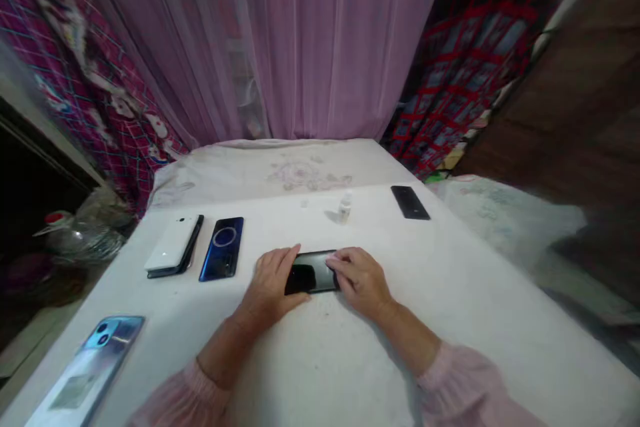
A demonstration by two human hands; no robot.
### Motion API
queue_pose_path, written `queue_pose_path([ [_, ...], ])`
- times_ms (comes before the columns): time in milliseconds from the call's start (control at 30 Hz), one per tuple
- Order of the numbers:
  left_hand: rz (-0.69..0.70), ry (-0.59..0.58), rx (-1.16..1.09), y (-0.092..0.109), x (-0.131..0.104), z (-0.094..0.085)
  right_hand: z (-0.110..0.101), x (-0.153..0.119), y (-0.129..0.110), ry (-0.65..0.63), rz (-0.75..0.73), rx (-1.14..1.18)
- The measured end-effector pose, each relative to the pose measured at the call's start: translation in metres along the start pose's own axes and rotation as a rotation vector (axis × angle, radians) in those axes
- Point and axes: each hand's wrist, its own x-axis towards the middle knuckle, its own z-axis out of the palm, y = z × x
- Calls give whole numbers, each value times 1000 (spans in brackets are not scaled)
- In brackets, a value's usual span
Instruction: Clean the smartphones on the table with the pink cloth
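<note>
Black phone lies flat on the table; work seems under way, remainder unclear. My left hand clasps its edges; my right hand bunches at its other end, hold: cannot tell.

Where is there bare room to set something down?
Bare white cloth lies between the right hand and the far-right black rectangular phone, and between the pink fabric sleeves. The left is crowded: a white-topped phone stack, a glossy blue phone and a silvery-blue phone.
</note>
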Motion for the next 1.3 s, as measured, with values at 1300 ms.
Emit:
queue_pose_path([
  [1300, -40, 11, -52, 0, 1, 1, 8, 12, -8, -8, 54, -153],
])
